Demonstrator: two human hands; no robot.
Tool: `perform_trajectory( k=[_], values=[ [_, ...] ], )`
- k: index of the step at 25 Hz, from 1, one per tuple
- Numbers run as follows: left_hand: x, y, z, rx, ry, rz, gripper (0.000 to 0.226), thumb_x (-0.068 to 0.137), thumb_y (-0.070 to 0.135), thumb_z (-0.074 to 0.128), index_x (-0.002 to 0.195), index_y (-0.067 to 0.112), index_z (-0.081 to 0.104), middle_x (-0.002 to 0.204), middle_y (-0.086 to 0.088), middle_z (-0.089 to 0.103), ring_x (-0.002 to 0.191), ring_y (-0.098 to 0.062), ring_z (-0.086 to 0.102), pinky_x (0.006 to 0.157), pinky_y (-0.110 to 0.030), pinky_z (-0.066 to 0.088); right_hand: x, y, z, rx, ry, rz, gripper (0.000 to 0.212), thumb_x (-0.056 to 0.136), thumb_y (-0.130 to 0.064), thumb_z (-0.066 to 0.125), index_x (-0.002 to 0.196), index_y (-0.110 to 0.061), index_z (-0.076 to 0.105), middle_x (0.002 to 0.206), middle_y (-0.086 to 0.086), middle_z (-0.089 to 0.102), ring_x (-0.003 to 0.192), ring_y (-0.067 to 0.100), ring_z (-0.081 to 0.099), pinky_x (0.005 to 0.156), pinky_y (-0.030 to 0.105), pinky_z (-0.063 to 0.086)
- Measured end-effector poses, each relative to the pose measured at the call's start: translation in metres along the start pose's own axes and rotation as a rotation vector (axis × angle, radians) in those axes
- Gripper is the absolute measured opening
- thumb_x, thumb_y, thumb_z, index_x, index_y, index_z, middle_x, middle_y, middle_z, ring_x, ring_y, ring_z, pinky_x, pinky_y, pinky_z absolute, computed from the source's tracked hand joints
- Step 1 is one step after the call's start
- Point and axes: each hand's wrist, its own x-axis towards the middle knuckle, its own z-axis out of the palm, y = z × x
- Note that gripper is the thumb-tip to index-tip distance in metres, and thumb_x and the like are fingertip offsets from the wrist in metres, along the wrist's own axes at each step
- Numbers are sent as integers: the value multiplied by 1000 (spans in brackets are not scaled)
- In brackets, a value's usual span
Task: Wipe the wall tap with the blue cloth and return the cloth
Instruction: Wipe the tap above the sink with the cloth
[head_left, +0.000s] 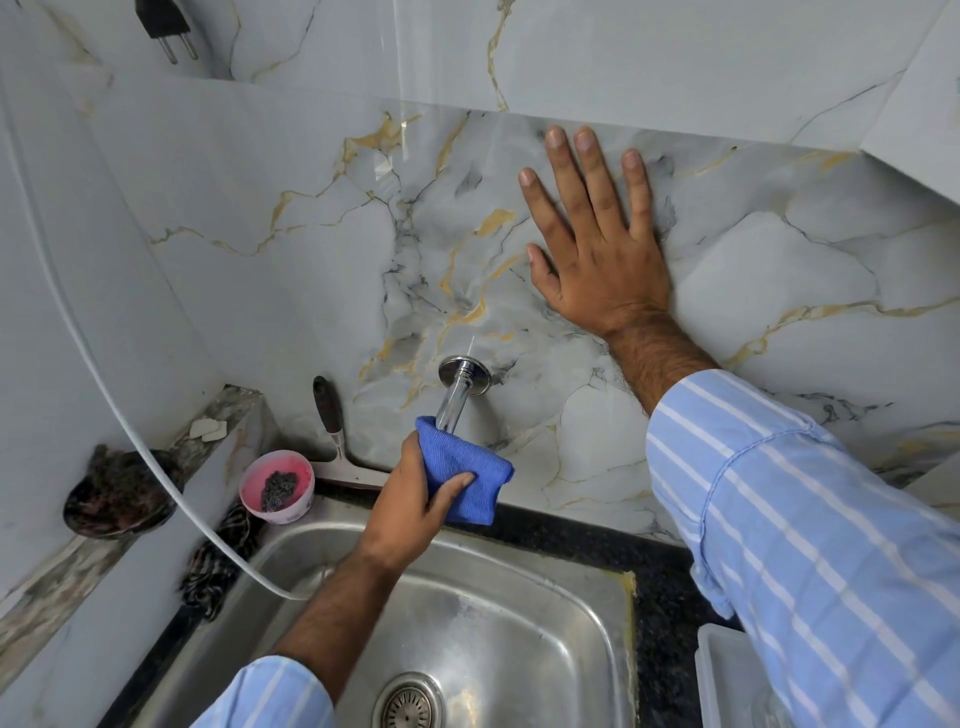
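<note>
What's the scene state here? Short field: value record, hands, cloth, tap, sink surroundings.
left hand: grips folded blue microfibre cloth, wrapped over the outer end of the tap
right hand: open, palm flat on grey marble-pattern wall tile
chrome wall tap: pipe bare near its round wall flange, tip hidden by cloth
stainless steel sink: below tap, drain strainer visible
pink plastic bowl: left of sink, holds a grey scrubber
squeegee with dark handle: leaning at wall behind bowl
</note>
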Motion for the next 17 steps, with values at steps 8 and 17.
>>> perform_trajectory(
  k=[8,17],
  values=[
    [-15,29,31,-261,280,94,65,94,2,61,103,66,55,88,24,64,77,7,67,61,3,47,0,1,0,-11,-5,1,64,111,-43,38,169,-18,32,173,14,30,160,35,35,132,55,-2],
    [-22,-5,57,-589,363,-310,27,89,16,77,108,17,58,101,-9,71,96,-28,70,82,-30,59,2,-1,-1,-2,-15,6,64,111,-45,36,169,-19,29,173,13,28,160,34,34,133,55,0]
  ],
)
